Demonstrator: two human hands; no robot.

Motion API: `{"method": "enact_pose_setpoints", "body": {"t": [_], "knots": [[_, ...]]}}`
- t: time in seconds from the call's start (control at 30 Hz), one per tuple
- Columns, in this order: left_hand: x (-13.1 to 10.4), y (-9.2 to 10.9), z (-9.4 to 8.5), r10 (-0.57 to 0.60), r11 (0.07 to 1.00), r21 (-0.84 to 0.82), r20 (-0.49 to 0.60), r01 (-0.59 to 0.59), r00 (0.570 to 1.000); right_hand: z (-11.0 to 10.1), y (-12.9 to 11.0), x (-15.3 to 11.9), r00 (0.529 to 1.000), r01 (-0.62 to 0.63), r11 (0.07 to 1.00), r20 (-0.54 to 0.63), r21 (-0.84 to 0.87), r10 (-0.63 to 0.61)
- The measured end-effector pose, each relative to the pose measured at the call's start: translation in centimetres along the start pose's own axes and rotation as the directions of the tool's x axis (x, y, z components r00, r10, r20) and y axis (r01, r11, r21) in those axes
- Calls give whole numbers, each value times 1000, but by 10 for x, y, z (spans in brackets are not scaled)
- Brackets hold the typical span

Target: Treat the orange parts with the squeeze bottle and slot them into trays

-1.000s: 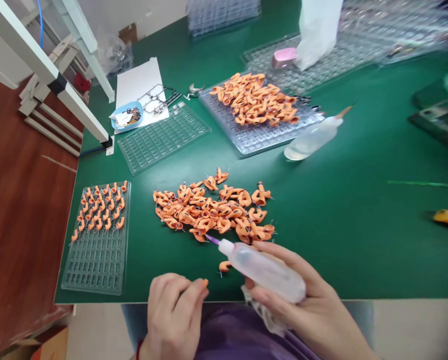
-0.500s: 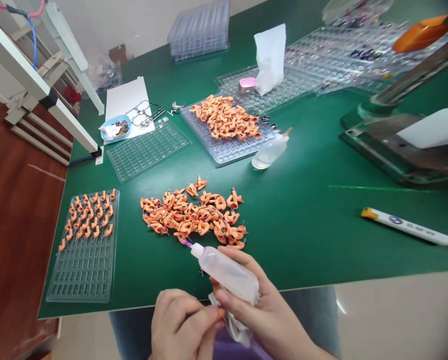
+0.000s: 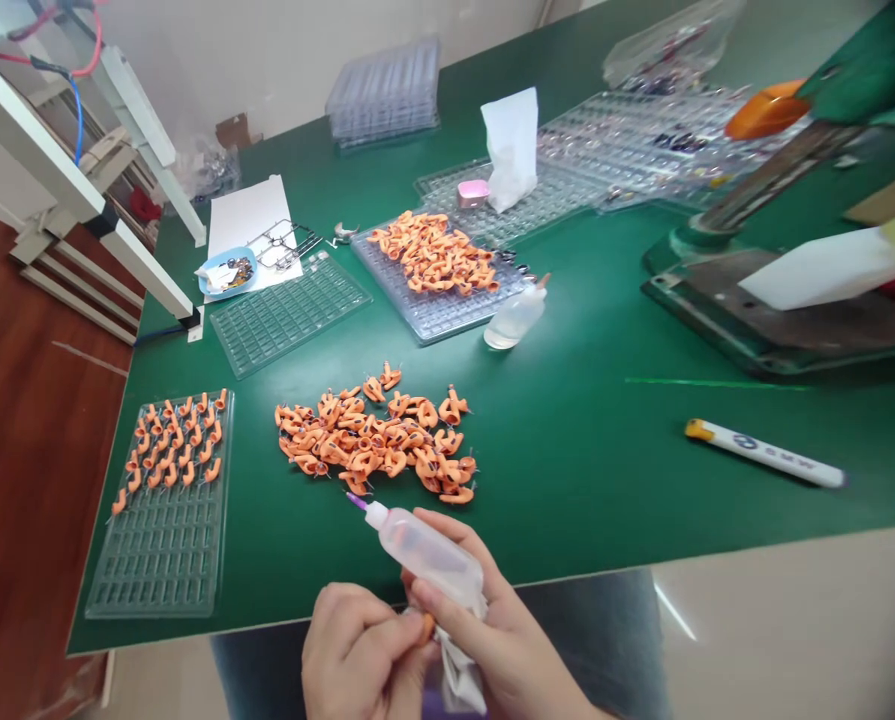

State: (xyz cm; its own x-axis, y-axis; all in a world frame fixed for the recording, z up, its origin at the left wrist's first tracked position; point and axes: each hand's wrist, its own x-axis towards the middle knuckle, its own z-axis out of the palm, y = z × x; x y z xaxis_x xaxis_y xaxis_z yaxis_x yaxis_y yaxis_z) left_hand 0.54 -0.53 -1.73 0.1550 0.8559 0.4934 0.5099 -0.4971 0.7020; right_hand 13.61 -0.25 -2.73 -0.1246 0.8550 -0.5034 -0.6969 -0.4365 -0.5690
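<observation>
My right hand (image 3: 492, 620) is wrapped round a translucent squeeze bottle (image 3: 432, 550) with a purple tip pointing up and left; a crumpled white cloth (image 3: 462, 675) hangs beneath it. Pinched in the fingers of my left hand (image 3: 364, 650) is a small orange piece (image 3: 427, 628), mostly hidden, touching the cloth. Beyond the bottle tip lies a loose pile of curved orange pieces (image 3: 376, 440) on the green table (image 3: 567, 480). Orange pieces fill the upper rows of a clear tray (image 3: 154, 570) at the left.
Stacked trays (image 3: 432, 325) hold another orange heap, beside a second bottle (image 3: 516, 318). A marker (image 3: 766, 455) lies at the right, below a metal press base (image 3: 784, 310). An unfilled green-looking tray (image 3: 289, 310), blue dish (image 3: 228, 275) and white frame (image 3: 147, 265) stand left.
The camera view has shifted slightly. The bottle has moved a little toward my left hand, its tip now standing apart from the pile in view. Both hands keep their holds.
</observation>
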Motion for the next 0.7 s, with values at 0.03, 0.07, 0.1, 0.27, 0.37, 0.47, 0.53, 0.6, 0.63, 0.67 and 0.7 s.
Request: {"method": "enact_pose_setpoints", "body": {"t": [0.03,0.07,0.1,0.27,0.37,0.47,0.53,0.6,0.63,0.67,0.7], "knots": [[0,0,1,-11,1000,-12,-5,11,1000,0,1,1,1000,1,1000,1,-1,-1],[0,-1,2,-20,999,-24,-12,20,1000,0,1,1,1000,2,1000,0,-1,-2],[0,-1,3,-28,999,-37,-19,27,999,1,2,2,1000,6,1000,0,4,-6],[5,-6,4,-42,996,-86,-36,38,998,8,1,5,1000,24,996,11,81,-25],[8,-9,-1,-8,994,-105,28,11,1000,9,0,4,1000,24,994,18,105,-26],[12,-12,-9,67,994,-95,119,-56,991,6,1,3,998,-10,994,68,113,2],[14,-12,-13,102,993,-79,141,-92,985,5,0,2,995,-30,993,93,115,19],[15,-12,-16,117,992,-64,134,-109,984,5,0,2,995,-35,992,101,117,23],[16,-11,-16,126,991,-58,129,-120,983,5,0,2,994,-36,992,104,118,23],[16,-10,-16,138,990,-51,127,-132,982,6,0,2,994,-34,992,105,123,21],[16,-10,-16,151,988,-42,124,-147,981,6,0,1,994,-36,991,109,126,22]]}}
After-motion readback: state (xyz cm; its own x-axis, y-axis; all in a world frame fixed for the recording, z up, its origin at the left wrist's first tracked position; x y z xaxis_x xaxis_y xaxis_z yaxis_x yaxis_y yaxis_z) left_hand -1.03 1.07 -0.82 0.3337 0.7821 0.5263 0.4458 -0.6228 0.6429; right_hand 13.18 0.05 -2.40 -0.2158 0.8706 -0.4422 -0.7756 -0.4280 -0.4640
